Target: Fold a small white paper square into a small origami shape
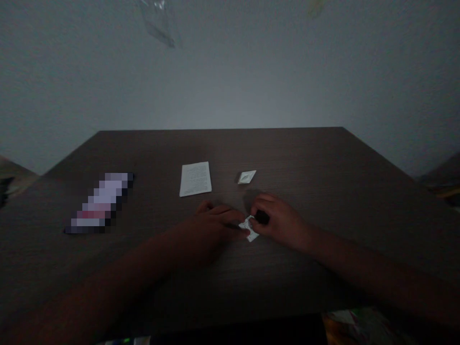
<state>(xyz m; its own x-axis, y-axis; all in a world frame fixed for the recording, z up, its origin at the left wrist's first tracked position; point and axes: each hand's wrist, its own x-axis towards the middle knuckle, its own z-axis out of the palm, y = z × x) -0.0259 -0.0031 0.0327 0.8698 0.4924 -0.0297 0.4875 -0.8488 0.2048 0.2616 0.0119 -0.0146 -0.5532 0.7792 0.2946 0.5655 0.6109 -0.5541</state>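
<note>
A small folded piece of white printed paper (253,236) lies on the brown table (287,148) between my two hands. My left hand (219,223) reaches in from the left, with its thumb and fingertips closed on the paper's left side. From the right, my right hand (271,215) has its fingers curled and pinches the paper's upper right part. My fingers hide some of the folds. Just beyond my hands sits another folded paper piece (247,177), shaped like a diamond with raised folds.
Left of the diamond piece lies a flat square of printed paper (196,179). A phone (104,201) with a blurred screen rests at the table's left. A pale wall (230,72) stands behind the table, with a clear plastic bag (158,21) at its top.
</note>
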